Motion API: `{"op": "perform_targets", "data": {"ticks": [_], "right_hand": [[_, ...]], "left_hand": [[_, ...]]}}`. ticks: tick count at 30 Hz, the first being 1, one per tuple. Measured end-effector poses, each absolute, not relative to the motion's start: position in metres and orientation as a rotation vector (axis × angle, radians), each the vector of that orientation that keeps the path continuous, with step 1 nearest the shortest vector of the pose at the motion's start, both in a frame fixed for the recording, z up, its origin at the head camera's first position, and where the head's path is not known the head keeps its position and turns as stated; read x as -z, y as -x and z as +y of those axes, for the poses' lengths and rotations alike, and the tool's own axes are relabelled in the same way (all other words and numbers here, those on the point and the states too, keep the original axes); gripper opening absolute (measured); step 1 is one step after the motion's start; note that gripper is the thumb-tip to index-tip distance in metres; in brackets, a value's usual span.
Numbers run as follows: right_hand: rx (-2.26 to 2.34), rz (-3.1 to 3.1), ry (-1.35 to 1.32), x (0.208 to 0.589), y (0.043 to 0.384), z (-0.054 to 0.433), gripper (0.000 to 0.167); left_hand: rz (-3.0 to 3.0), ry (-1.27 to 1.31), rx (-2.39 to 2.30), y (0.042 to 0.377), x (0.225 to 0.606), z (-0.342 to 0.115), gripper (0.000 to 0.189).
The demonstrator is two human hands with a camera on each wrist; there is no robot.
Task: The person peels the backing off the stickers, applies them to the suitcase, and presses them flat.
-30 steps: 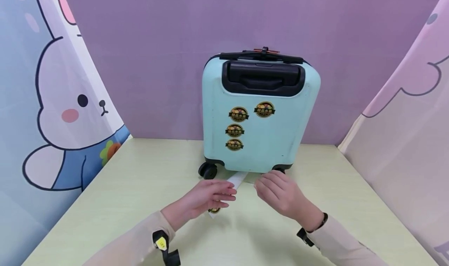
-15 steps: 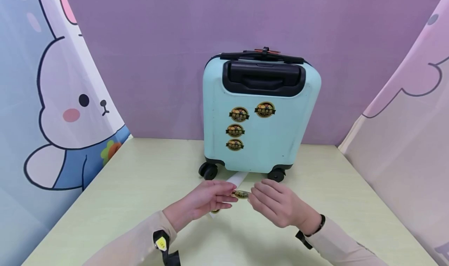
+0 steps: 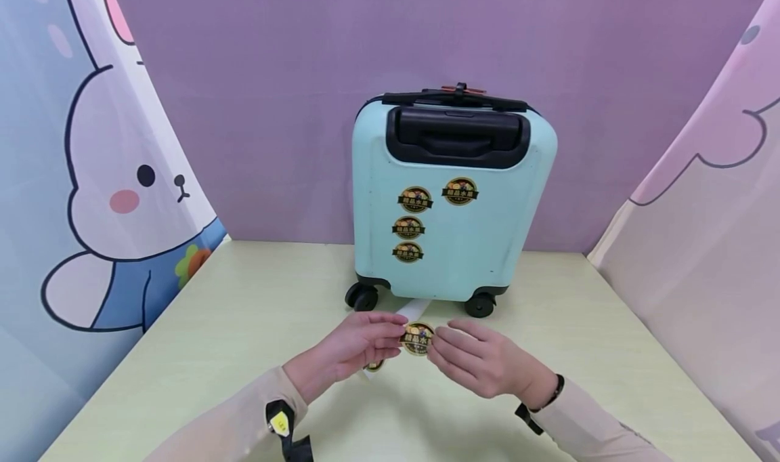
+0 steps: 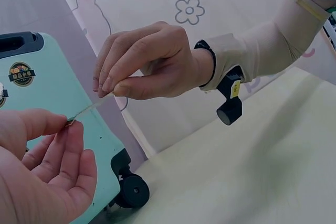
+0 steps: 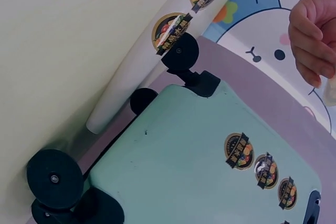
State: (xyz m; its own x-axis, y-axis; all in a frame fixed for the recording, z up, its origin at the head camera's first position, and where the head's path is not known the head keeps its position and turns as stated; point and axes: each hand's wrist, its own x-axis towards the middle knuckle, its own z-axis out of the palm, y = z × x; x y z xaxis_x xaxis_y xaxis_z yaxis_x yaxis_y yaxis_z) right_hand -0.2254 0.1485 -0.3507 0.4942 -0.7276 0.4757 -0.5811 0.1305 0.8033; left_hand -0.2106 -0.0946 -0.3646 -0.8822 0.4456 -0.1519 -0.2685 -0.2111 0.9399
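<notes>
A round black-and-gold sticker is held up between both hands in front of the suitcase. My left hand pinches its left edge between thumb and fingers. On the opposite edge, the right hand grips it with thumb and curled fingers. Seen from the left wrist, the sticker is nearly edge-on, stretched between the two sets of fingertips. The mint-green suitcase stands upright behind, bearing several matching stickers on its face. Beneath my left hand, a white backing strip with more stickers runs under the suitcase, partly covered.
The suitcase rests on black wheels upon a pale tabletop. A purple cloth hangs behind it. Printed cartoon curtains enclose both sides.
My right hand has come left and slightly down from near the suitcase wheel to meet the left hand. The sticker has turned its printed face toward the head camera. The suitcase stays put.
</notes>
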Motion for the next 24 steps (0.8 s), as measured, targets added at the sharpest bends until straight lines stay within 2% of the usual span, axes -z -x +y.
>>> {"op": "perform_targets", "data": {"ticks": [7, 17, 24], "right_hand": [[0.168, -1.206, -1.549, 0.3573, 0.2293, 0.1522, 0.027], [0.146, -1.239, -1.550, 0.3601, 0.2327, 0.1554, 0.026], [-0.010, -1.302, -1.552, 0.3582, 0.2348, 0.1588, 0.022]], "left_hand": [[1.638, -0.224, -2.135, 0.2134, 0.3665, -0.0959, 0.021], [1.735, -0.280, -2.138, 0.2168, 0.3690, -0.0999, 0.027], [1.837, -0.330, -2.144, 0.2192, 0.3657, -0.1033, 0.027]]}}
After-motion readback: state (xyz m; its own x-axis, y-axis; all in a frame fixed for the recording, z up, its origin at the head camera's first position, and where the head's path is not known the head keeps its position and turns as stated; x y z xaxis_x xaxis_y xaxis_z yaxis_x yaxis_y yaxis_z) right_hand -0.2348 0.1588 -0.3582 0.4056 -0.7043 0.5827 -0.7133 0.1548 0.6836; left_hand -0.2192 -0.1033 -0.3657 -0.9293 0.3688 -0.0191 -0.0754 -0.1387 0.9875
